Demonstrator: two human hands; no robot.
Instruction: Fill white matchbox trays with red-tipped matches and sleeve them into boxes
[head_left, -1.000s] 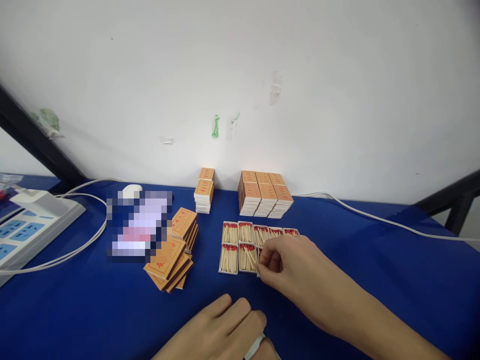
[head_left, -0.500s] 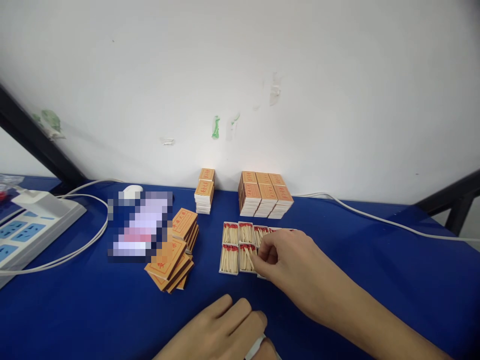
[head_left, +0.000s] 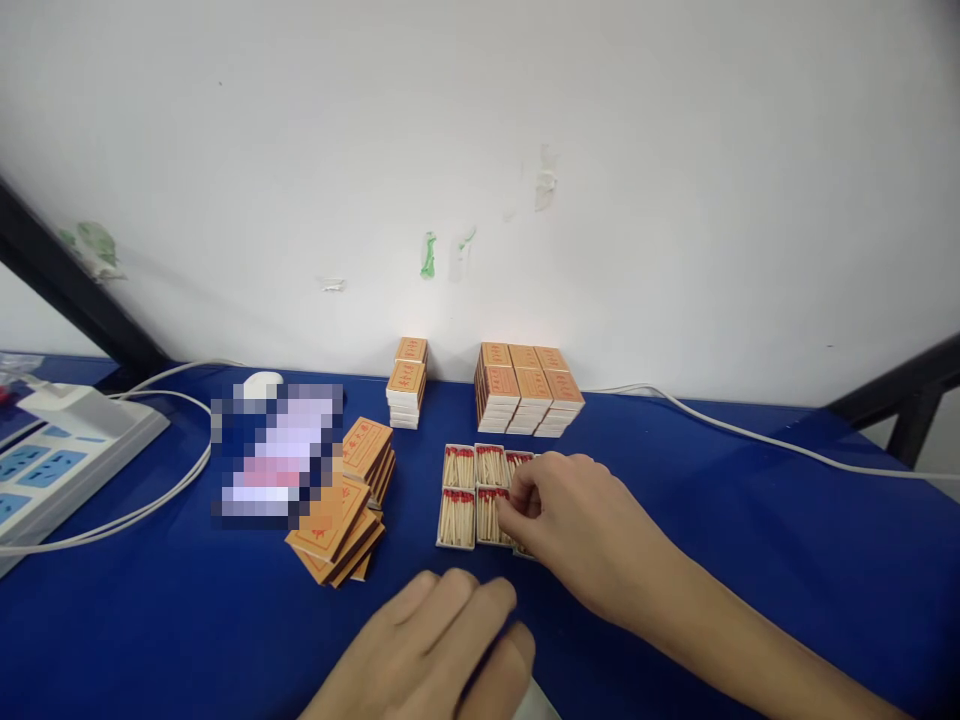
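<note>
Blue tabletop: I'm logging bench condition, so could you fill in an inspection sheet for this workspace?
Surface: blue tabletop; spills, nothing seen
Job's things: open trays of red-tipped matches; block of matchboxes by the wall, smaller stack beside it, uneven pile at left
Clutter: pixelated item, white power strip
Hands: right hand at trays, grip unclear; left hand nearer, contents hidden
Cables: white, both sides
Surroundings: wall with tape scraps
</note>
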